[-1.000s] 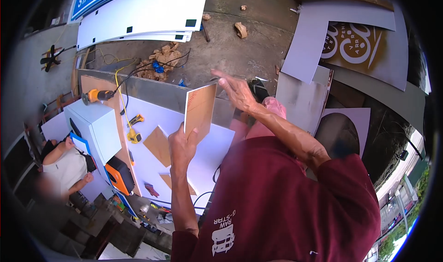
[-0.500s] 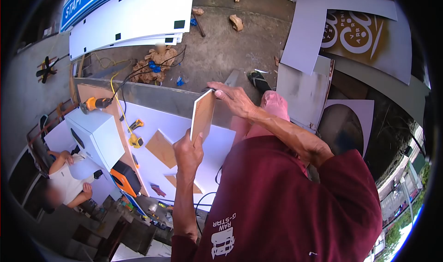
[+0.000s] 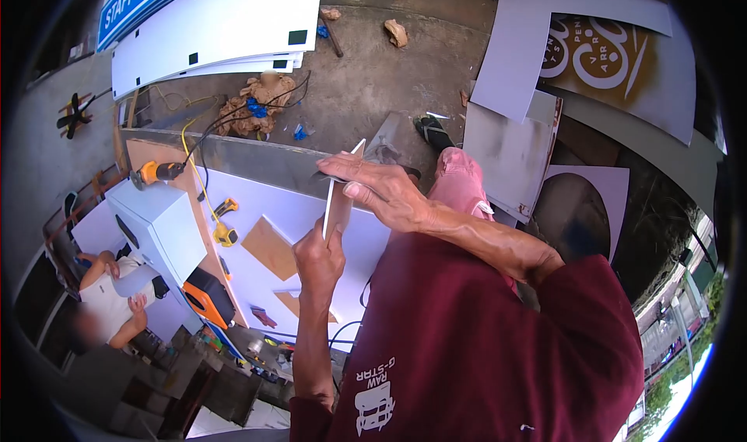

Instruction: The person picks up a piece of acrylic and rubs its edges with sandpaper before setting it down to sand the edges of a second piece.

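My left hand (image 3: 319,259) grips the lower end of a small flat board (image 3: 339,208), which stands on edge with its white edge up and a brown face to the right. My right hand (image 3: 385,193) lies across the board's upper edge, fingers together, pressing a thin dark piece (image 3: 333,179) against it. What the dark piece is, I cannot make out. Below, a white sheet (image 3: 366,259) on the bench carries a brown rectangular piece (image 3: 269,249) and another partly hidden brown piece (image 3: 293,303).
A yellow and black power tool (image 3: 159,173), another yellow tool (image 3: 225,233) and cables lie at left. Beyond them is an orange and black case (image 3: 208,297). A person (image 3: 117,298) sits at far left. Large panels (image 3: 510,150) stand at right; crumpled paper (image 3: 253,107) is on the floor.
My right hand has slid down and left along the board's edge with the dark piece, uncovering the board's upper end. My left hand keeps its hold.
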The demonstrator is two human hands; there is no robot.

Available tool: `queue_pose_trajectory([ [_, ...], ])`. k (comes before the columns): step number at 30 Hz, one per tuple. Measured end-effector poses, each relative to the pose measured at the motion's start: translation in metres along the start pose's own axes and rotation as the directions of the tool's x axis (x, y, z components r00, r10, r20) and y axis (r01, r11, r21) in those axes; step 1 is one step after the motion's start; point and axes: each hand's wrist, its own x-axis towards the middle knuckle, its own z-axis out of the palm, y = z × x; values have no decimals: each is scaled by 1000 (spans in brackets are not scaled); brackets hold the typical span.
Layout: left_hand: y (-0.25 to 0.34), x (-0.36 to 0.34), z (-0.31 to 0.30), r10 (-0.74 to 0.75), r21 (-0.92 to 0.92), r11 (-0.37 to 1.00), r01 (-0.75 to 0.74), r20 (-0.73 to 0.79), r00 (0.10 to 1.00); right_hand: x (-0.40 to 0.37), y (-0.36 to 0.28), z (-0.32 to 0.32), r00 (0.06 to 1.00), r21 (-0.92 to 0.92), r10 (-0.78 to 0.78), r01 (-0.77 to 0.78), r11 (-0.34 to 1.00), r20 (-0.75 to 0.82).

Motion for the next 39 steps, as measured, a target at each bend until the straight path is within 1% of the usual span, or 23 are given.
queue_pose_trajectory([
  [1,1,1,1,5,2,1000,-5,-4,1000,-3,18,0,1000,-1,-7,7,1000,-8],
  [4,3,1,1,1,19,1000,-1,-4,1000,0,56,-11,973,-100,227,-222,970,41],
  [5,2,3,2,17,26,1000,-16,-21,1000,-6,57,-6,973,-90,227,-222,971,45],
  [8,3,-2,5,24,35,999,-23,-19,1000,-3,-10,4,998,-28,-57,57,998,-10],
  [9,4,-1,5,17,40,999,-17,-14,1000,-3,-7,2,998,21,-59,59,998,4],
  [12,3,3,3,45,36,998,-44,-31,999,-9,64,-10,982,-110,186,-182,977,27],
  [13,2,0,2,57,33,998,-56,-25,998,-8,78,-21,943,-129,329,-321,938,44],
  [14,2,-1,1,43,21,999,-43,-34,998,-9,87,-28,908,-132,415,-405,905,63],
  [15,2,0,1,34,7,999,-33,-44,998,-5,80,-34,835,-98,544,-537,838,78],
  [17,9,1,0,7,-9,1000,-8,-73,997,-9,74,-37,809,-46,585,-583,811,52],
  [19,26,7,0,-21,-17,1000,19,-139,990,-9,77,-32,918,-47,395,-397,917,-41],
  [20,23,4,-1,-23,-10,1000,22,-101,995,-12,77,-26,942,-39,335,-335,941,-16],
  [22,15,3,2,-23,-2,1000,23,-34,999,-6,66,-17,979,-31,200,-199,979,31],
  [24,8,1,0,-13,15,1000,13,-14,1000,-7,45,4,996,2,92,-92,996,-6],
  [25,6,1,0,-11,25,1000,11,-5,1000,-8,28,6,1000,75,27,-27,997,1],
  [28,12,3,-4,-80,43,996,78,59,995,-10,19,4,999,158,-29,31,987,-12],
  [29,11,2,-3,-66,49,997,63,43,997,-11,46,0,998,109,66,-64,992,-15],
  [30,11,4,-1,-43,54,998,41,26,999,-14,88,-2,990,-7,132,-133,991,-40],
  [32,10,5,0,-9,58,998,8,11,1000,-11,104,-14,934,70,356,-357,932,28],
  [35,9,1,0,21,52,998,-22,23,1000,-2,32,-3,999,68,34,-35,997,21],
  [37,9,1,1,50,55,997,-50,9,999,1,14,-7,998,113,-47,42,993,40],
  [38,9,-3,-3,28,57,998,-29,25,999,0,8,-5,996,142,-82,76,987,43],
  [39,9,0,-1,16,51,999,-17,18,1000,1,26,-10,996,116,-30,20,993,82],
])
